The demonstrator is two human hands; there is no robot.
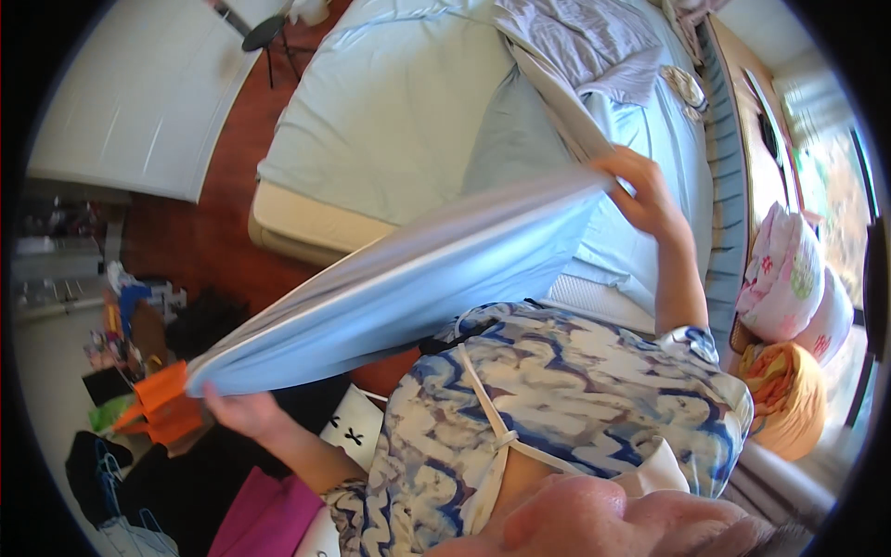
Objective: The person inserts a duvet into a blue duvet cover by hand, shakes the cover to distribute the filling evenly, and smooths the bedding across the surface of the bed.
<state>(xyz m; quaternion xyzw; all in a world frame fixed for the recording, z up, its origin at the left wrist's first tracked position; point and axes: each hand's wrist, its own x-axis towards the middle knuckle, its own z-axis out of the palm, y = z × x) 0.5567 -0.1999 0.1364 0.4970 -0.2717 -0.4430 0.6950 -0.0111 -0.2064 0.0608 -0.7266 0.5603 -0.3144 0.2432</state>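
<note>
A large bedding cover, pale blue on one face and greyish lilac on the other, stretches taut and slanting between my two hands. My left hand grips its lower left corner, low by an orange paper bag. Higher up at the right, my right hand grips another part of its edge over the bed. From there a greyish-lilac fold runs back to a crumpled heap of the same colour on the bed. A light blue-green sheet covers much of the mattress.
Rolled pink-patterned bedding and an orange fabric bundle lie along the window side. A black stool stands on the reddish wooden floor. Bags and clutter crowd the left, with magenta cloth and blue hangers nearer me.
</note>
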